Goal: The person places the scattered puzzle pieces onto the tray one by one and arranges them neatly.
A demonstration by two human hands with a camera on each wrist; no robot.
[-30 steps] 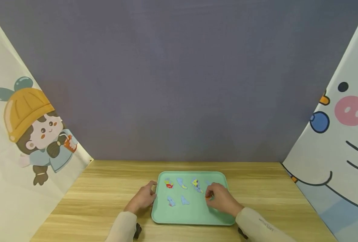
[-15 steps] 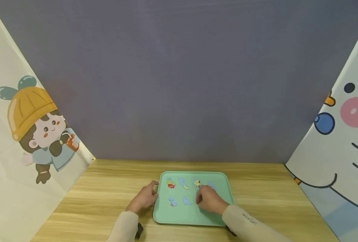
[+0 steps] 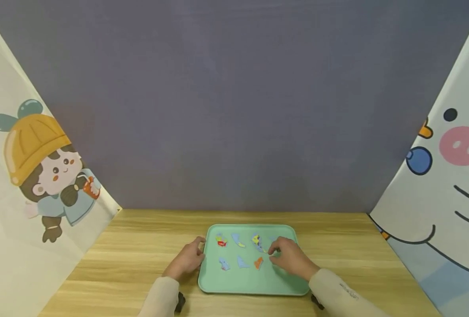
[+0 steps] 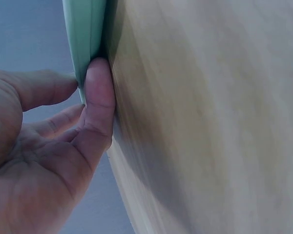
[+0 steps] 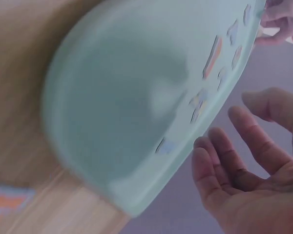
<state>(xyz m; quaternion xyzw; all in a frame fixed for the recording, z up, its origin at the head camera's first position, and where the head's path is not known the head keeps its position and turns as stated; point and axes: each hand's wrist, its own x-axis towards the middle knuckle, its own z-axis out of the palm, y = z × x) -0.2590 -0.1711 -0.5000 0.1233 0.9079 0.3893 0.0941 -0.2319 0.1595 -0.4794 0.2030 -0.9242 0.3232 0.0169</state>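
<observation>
A pale green tray [image 3: 250,286] lies on the wooden table with several flat, irregular puzzle pieces in two rows. My left hand [image 3: 188,257] pinches the tray's left rim; in the left wrist view its thumb and a finger [image 4: 100,83] bracket the edge. My right hand [image 3: 293,259] hovers over the tray's right part, thumb and fingertips apart with nothing between them. Just left of those fingertips lies an orange piece [image 3: 258,263]. Beside it in the front row are a plain blue piece [image 3: 242,262] and a blue piece with a little red [image 3: 224,263].
The back row holds a red and yellow piece [image 3: 221,240], a blue and yellow piece [image 3: 238,241] and a yellow and purple piece [image 3: 257,241]. A pale blue piece [image 5: 165,146] sits near the tray's far edge. A grey backdrop [image 3: 234,132] stands behind the table [image 3: 159,224].
My right hand moved left with the orange piece, let go of it in the front row, then drew back right with fingers parted. My left hand stays at the rim.
</observation>
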